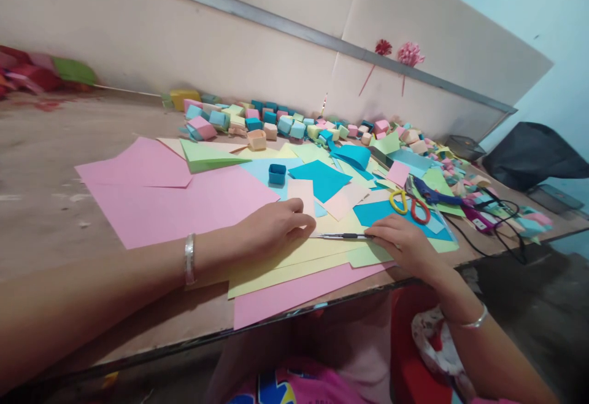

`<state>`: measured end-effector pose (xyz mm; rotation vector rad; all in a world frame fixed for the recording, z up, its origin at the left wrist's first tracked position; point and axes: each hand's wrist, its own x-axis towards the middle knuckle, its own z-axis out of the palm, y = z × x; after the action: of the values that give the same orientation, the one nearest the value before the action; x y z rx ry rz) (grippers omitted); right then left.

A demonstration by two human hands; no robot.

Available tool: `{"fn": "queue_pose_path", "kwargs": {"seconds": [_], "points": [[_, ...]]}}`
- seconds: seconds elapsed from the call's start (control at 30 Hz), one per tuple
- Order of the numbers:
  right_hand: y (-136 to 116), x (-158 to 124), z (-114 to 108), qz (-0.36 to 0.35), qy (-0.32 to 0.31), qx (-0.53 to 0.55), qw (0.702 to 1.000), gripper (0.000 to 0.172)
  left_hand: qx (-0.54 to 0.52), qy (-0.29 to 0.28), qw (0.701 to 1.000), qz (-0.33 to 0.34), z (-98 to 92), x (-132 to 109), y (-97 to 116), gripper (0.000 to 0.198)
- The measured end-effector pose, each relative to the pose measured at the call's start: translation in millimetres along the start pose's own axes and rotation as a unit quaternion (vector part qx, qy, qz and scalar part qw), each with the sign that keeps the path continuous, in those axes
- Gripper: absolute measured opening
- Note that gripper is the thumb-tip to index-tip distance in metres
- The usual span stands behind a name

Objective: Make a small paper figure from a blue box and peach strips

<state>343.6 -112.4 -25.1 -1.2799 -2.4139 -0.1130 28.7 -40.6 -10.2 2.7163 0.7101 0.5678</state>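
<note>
Near table edge (pixel 138 355): a pink sheet (pixel 285 296) overhangs slightly, with yellow sheets (pixel 276 266) stacked on it. Left hand (pixel 276 226), bracelet (pixel 189 260) at the wrist, lies palm down on the yellow sheets, fingers curled, tips gathered at the lower edge of a pale pink slip (pixel 301 198); whether it pinches the slip or merely presses it cannot be told from this angle. Right hand (pixel 400 244), just beside it, has its fingers closed loosely on the rear end of a slim tool (pixel 343 236), which lies flat on the yellow sheets, its point directed at the left hand.

Middle ground: a large pink sheet (pixel 184 207) to the left; a small blue paper box (pixel 277 174) and a teal square (pixel 322 180) behind the hands; scissors (pixel 409 204) with yellow and red handles just beyond the right hand.

Far ground: a row of folded paper cubes (pixel 276 123) along the wall, two paper flowers (pixel 396 53) fixed above, and a black bag (pixel 529 152) at far right.
</note>
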Motion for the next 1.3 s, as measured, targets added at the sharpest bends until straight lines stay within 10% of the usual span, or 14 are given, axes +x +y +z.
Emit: {"fn": "queue_pose_path", "kwargs": {"seconds": [1.3], "points": [[-30.5, -8.5, 2.0, -0.076, 0.004, -0.021, 0.997, 0.028, 0.013, -0.091, 0.995, -0.037, -2.4, 6.7, -0.8, 0.018]]}}
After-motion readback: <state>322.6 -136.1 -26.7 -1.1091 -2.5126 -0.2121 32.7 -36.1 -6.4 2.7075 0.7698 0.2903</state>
